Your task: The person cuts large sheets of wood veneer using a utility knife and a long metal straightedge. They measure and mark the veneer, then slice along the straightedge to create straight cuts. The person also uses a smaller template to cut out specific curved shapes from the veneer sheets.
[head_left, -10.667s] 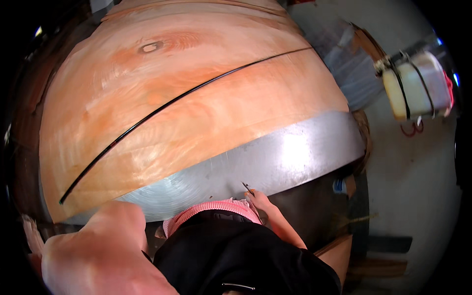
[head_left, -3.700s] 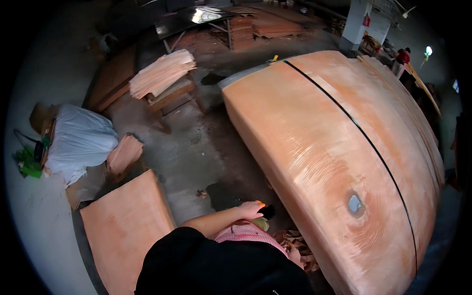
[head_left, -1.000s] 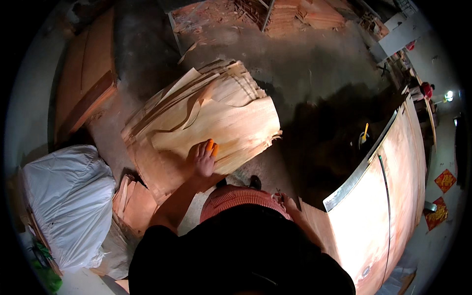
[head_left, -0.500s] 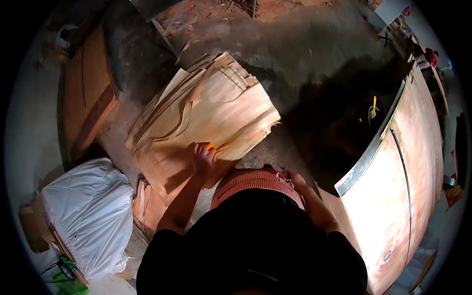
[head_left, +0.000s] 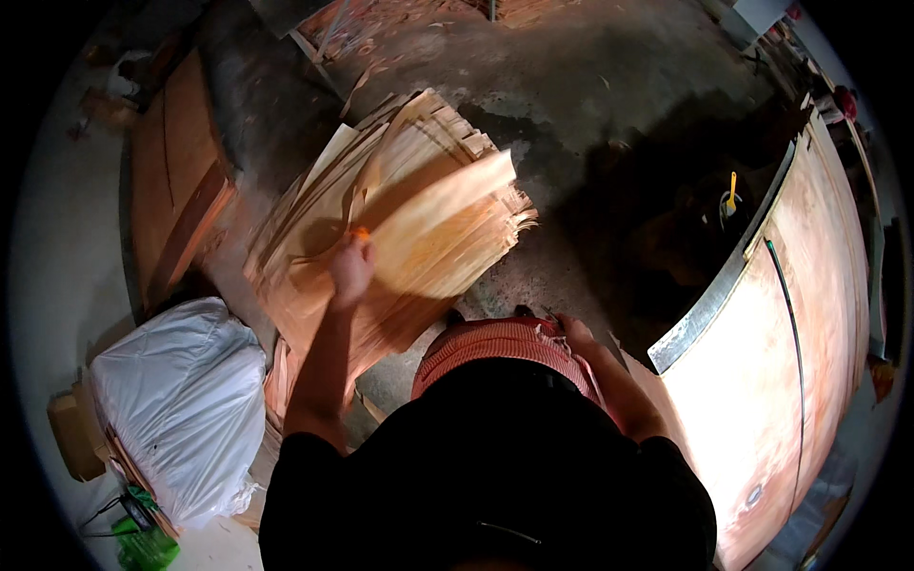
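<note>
Pinching a thin wood sheet (head_left: 443, 202) just left of mid-frame, the left hand (head_left: 353, 266) looks curled tight, probably 'cause something that floppy bends up off the stack (head_left: 409, 309) easier from one edge. The right hand (head_left: 575, 335) is beside the striped cloth (head_left: 495, 347), lower centre; can't tell its grip.

A woodworking workshop was indicated by the broad stack of thin wood sheets (head_left: 452, 255) spread beneath the left fingers (head_left: 360, 234). Brown boards (head_left: 171, 143) were laid farther off to the fingers' left, and a large, pale wood panel (head_left: 828, 295) was placed well to their right. White plastic sheeting (head_left: 181, 400) was draped over a pile nearer the body, left of the fingers. Reddish wood pieces (head_left: 400, 29) were scattered far ahead of them on a bare, stained floor (head_left: 571, 81)
</note>
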A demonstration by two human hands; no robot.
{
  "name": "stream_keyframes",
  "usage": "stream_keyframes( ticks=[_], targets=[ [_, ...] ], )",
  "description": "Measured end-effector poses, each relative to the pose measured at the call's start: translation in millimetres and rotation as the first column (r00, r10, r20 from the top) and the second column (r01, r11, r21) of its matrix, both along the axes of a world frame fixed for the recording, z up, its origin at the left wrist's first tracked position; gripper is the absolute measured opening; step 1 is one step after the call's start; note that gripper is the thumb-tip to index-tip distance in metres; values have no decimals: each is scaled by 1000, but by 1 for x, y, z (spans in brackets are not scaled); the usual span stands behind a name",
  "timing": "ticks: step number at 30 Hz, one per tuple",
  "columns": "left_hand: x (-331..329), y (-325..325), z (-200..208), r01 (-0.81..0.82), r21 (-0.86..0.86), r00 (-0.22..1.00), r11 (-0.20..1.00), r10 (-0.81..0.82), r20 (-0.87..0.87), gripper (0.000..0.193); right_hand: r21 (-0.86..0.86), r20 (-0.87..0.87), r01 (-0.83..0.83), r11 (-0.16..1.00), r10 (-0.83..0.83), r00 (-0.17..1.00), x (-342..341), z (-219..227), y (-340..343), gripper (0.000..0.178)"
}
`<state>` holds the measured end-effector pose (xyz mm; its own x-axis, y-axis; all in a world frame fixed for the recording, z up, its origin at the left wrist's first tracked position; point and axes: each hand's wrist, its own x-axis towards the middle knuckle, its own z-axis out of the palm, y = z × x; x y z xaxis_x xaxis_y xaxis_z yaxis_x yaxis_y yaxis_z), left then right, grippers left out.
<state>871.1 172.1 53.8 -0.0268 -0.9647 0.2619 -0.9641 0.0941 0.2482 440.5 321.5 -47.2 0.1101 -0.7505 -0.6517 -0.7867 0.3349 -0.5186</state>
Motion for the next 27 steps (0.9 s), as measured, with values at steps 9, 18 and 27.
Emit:
stream_keyframes(
  ticks=[9, 18, 27],
  targets=[
    [78, -47, 157, -96, -568, 988, 817, 146, 43, 17, -478, 119, -59, 876, 132, 984, 98, 62, -137, 36],
    [62, 3, 168, 3, -535, 956, 845, 153, 248, 14, -438, -441, -506, 743, 313, 842, 138, 40, -207, 24],
    [57, 43, 48, 44, -317, 999, 948, -38, 23, 14, -493, -468, -678, 545, 491, 735, 124, 70, -202, 34]
  ],
)
